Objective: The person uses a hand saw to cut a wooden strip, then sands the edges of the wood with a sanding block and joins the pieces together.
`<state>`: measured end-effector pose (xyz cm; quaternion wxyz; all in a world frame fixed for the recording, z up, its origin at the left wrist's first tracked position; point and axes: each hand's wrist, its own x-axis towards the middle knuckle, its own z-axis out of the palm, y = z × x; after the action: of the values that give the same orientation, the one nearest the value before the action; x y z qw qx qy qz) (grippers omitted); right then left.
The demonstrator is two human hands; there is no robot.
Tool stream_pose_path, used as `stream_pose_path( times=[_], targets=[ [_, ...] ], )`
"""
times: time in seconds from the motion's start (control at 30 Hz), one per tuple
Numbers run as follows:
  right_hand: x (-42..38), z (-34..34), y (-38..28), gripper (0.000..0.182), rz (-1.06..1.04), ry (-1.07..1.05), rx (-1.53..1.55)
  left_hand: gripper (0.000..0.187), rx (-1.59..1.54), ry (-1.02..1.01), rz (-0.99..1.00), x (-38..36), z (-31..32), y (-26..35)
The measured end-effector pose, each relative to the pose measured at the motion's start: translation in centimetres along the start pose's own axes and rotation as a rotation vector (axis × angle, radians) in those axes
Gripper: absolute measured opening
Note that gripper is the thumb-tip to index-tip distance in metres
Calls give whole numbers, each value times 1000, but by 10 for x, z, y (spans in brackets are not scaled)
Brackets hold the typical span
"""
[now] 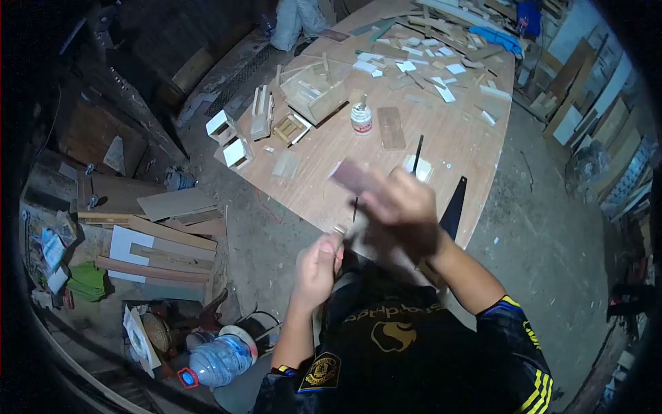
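Note:
My left hand (pixel 317 271) is closed, pinching a small pale piece (pixel 338 229) that looks like wood, just off the table's near edge. My right hand (pixel 408 201), smeared by motion, grips a flat reddish-brown strip (pixel 354 177) above the table and up to the right of my left hand. Strip and small piece are apart. Under and beside the right hand lie a white square (pixel 418 168) with a thin dark stick (pixel 418 153) across it, and a black saw-like blade (pixel 453 210).
On the wooden table (pixel 317 186) stand a white jar (pixel 360 119), a wooden model box (pixel 312 93) and small white-topped boxes (pixel 236 153). A brown board (pixel 391 128) lies beyond. Scraps (pixel 441 90) litter the far end. A water jug (pixel 219 361) and planks (pixel 162 252) lie left.

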<state>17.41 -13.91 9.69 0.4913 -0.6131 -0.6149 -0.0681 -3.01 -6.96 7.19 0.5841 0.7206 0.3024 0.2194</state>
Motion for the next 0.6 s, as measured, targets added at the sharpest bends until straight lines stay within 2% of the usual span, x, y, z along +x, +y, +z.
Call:
stream_pose_path(
  times=[0.03, 0.07, 0.1, 0.17, 0.2, 0.23, 0.3, 0.33, 0.37, 0.4, 0.43, 0.5, 0.53, 0.57, 0.6],
  targets=[
    [15, 4, 3, 41, 106, 120, -45, 57, 235, 62, 176, 2, -3, 4],
    [18, 5, -3, 34, 101, 226, 29, 57, 229, 79, 180, 4, -8, 1],
    [21, -5, -16, 35, -118, 78, 21, 57, 266, 109, 158, 3, -12, -5],
    [4, 9, -35, 37, -23, -177, 213, 57, 313, 117, 104, -9, -23, -18],
    [3, 25, -25, 40, 63, -227, 26, 57, 337, 132, 105, -11, -29, -23],
    [4, 31, 2, 42, -4, -205, -67, 57, 354, 158, 119, -8, -33, -26],
    [19, 38, 0, 39, 170, -38, 119, 52, 323, 153, 50, -7, -45, -22],
    [23, 36, -7, 39, 162, -55, 126, 47, 377, 170, 49, -4, -48, -21],
    [26, 27, -29, 40, 121, -208, 328, 42, 439, 175, 34, -7, -53, -22],
    [27, 25, -42, 41, 78, -344, 530, 31, 595, 22, 60, -8, -64, -34],
    [26, 39, -32, 41, 79, -333, 534, 31, 605, 17, 61, -10, -71, -28],
    [35, 66, -2, 47, 22, -243, -66, 24, 458, 163, 119, -11, -78, -13],
    [38, 60, -1, 46, 107, -201, 8, 25, 556, 131, 8, -13, -87, -16],
    [47, 51, -12, 46, 96, -216, 4, 25, 542, 144, 5, -7, -88, -18],
    [50, 42, -30, 44, -5, -202, 72, 23, 546, 176, 60, -6, -89, -20]
  ],
)
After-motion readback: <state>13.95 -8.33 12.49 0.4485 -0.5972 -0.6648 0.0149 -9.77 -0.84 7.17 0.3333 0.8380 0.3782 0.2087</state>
